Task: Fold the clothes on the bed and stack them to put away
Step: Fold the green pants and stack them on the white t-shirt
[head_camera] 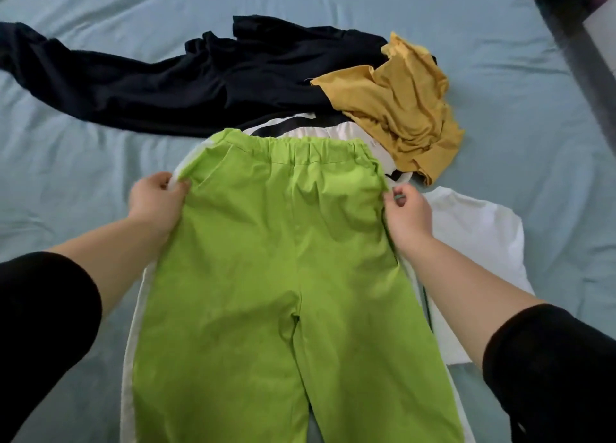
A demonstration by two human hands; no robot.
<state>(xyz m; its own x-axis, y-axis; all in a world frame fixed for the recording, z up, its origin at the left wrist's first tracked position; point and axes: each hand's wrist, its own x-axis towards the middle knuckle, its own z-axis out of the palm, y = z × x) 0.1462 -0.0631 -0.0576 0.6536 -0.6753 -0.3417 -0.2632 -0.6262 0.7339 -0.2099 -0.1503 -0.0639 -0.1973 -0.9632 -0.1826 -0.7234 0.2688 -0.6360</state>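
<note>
Lime-green trousers [276,252] with white side stripes lie spread flat in front of me, waistband away from me, legs running off the bottom edge. My left hand [156,202] pinches the left side seam just below the waistband. My right hand [408,214] pinches the right side seam at the same height. Behind the trousers lie a dark navy garment [150,85], a crumpled mustard-yellow garment [400,109] and a white garment with a black stripe [300,127]. A white piece [476,235] lies flat under my right forearm.
The light blue bedsheet [66,182] covers the whole bed, with open sheet to the left and far right. A dark bed edge or frame [580,42] cuts across the top right corner.
</note>
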